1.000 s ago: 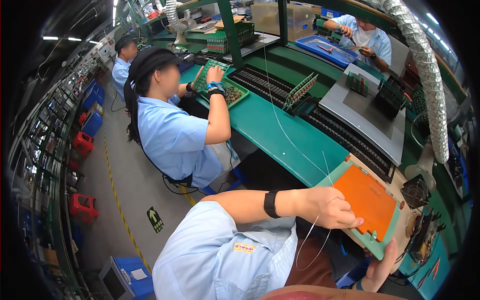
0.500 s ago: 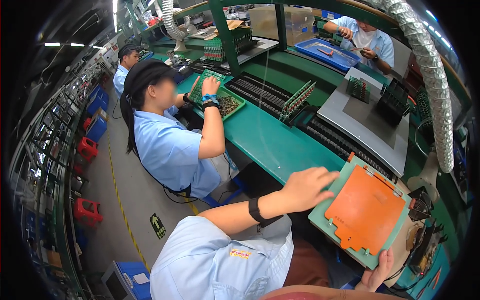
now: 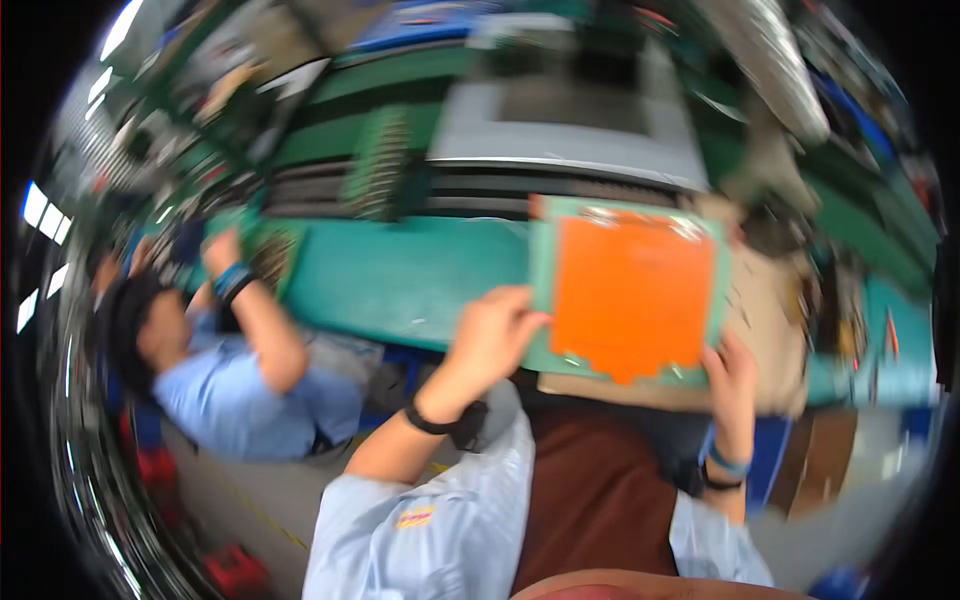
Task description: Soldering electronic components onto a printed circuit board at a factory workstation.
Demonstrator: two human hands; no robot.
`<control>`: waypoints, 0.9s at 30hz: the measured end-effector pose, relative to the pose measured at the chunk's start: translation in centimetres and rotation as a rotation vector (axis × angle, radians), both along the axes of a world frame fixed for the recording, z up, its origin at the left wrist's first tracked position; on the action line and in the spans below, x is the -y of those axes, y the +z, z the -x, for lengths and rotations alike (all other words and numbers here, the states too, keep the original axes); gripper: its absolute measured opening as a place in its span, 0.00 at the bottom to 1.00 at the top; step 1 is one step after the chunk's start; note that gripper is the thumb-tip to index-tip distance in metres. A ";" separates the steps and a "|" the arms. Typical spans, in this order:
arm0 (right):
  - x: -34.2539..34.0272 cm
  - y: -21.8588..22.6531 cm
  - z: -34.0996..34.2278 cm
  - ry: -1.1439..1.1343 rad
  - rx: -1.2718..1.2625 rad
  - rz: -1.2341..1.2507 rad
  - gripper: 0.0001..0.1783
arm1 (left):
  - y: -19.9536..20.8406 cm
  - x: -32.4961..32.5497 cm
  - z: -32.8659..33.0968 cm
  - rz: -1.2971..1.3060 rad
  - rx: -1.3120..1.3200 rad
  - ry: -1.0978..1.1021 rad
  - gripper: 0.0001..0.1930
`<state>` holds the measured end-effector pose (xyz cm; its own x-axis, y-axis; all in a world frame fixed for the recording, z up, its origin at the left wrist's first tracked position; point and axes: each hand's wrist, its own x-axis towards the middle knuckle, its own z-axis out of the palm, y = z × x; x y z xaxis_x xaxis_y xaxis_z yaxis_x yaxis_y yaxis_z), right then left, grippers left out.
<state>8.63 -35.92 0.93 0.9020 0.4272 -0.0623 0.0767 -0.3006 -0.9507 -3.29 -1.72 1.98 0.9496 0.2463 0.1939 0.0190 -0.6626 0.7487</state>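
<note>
A pale-green flat fixture board [image 3: 541,262] is held between my two hands, with an orange cover plate [image 3: 635,295] lying closed over its middle. Small metal hinges sit along the far edge of the plate. My left hand [image 3: 495,335] grips the board's left edge, thumb toward the board. At the near right corner, my right hand [image 3: 733,370] grips the board too, its fingers partly hidden by the edge. The board is over a brown cardboard sheet [image 3: 762,320] on the bench. Motion blur softens the details.
A teal bench top [image 3: 400,275] stretches leftward to a co-worker in a blue shirt [image 3: 225,405]. Behind it run a dark rail [image 3: 470,185], upright green circuit boards [image 3: 380,165] and a grey plate [image 3: 570,142]. A dark fan-like device [image 3: 775,228] and a silver duct [image 3: 775,70] stand right.
My view has swung right, so the co-worker appears farther left. My left hand, earlier apart from the board with its fingers spread, now grips the left edge. My right hand keeps its hold.
</note>
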 end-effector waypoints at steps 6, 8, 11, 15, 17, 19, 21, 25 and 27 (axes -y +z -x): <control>-1.0 0.4 -0.7 -0.177 -0.104 0.003 0.21 | 1.0 0.6 -3.5 0.013 -0.195 -0.004 0.12; -0.6 0.6 -0.7 -0.165 -0.113 0.074 0.22 | 0.7 0.9 -3.9 0.005 -0.217 0.021 0.11; -2.7 0.3 -2.0 -0.086 0.118 0.128 0.21 | -0.3 -0.9 -2.2 0.002 -0.060 0.067 0.12; -0.2 -1.1 -2.6 -0.020 0.517 0.513 0.18 | -2.2 -0.2 -2.5 -0.122 -0.072 0.048 0.13; 0.2 -2.2 -2.4 -0.131 0.441 0.375 0.17 | -2.4 0.5 -3.3 -0.153 -0.107 0.069 0.19; -0.5 -2.1 -2.7 -0.153 0.450 0.337 0.16 | -1.3 0.5 -2.4 -0.191 -0.131 0.089 0.21; -1.7 -1.2 -3.1 -0.139 0.471 0.351 0.17 | 0.0 0.6 -2.3 -0.295 -0.043 0.169 0.21; -2.9 -0.1 -2.2 -0.031 0.368 0.344 0.14 | 0.4 0.4 -2.3 -0.345 0.142 -0.055 0.20; -3.3 0.0 -1.3 0.015 0.309 0.336 0.13 | 0.0 0.6 -2.3 -0.345 0.213 -0.194 0.19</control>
<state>9.92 -32.67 0.95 0.8940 0.4423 0.0713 0.3479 -0.5851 -0.7326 -1.00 -2.34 2.00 0.9020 -0.0456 0.4293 -0.2606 -0.8504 0.4571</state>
